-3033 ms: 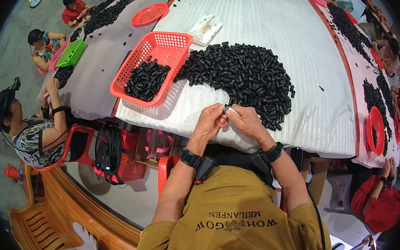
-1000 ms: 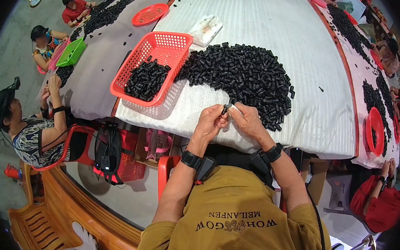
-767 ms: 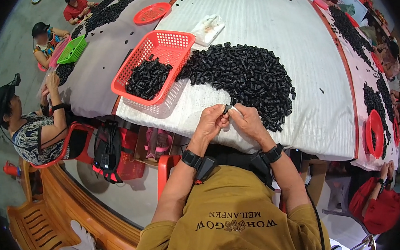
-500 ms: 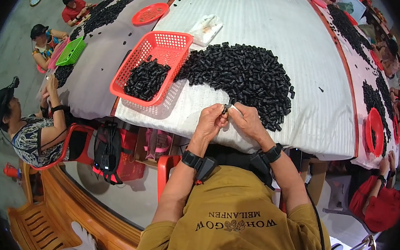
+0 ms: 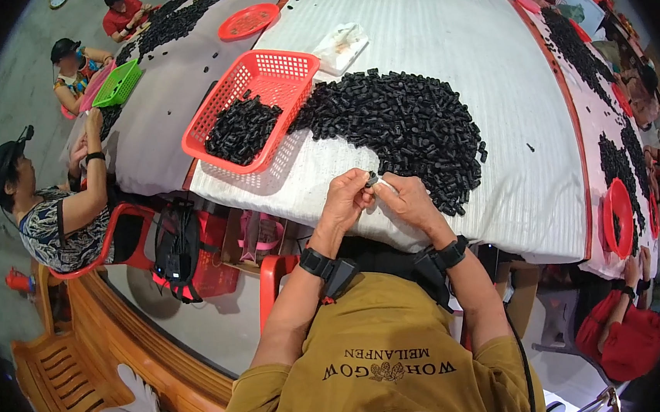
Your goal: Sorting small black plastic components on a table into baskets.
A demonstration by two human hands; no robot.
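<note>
Just in front of my body, over the near edge of the white-covered table, my two hands meet. My left hand (image 5: 347, 198) pinches a small black cylindrical piece (image 5: 372, 178) between thumb and fingertips. Closed close beside it, my right hand (image 5: 408, 199) touches the piece, with a small pale sliver showing at its fingertips that is too small to name. A large heap of similar black pieces (image 5: 401, 119) lies just beyond my hands. To its left stands a red plastic basket (image 5: 290, 93), partly filled with the same black pieces.
A white tray (image 5: 341, 50) lies behind the heap, and a round red tray (image 5: 248, 22) farther left. Several people sit around neighbouring tables with black heaps; a green basket (image 5: 119, 85) is at left. A wooden bench (image 5: 65, 382) stands behind on the left.
My hands stay in nearly the same place, with the fingers shifting slightly around the black piece. The person at the left has raised a hand and leaned a little.
</note>
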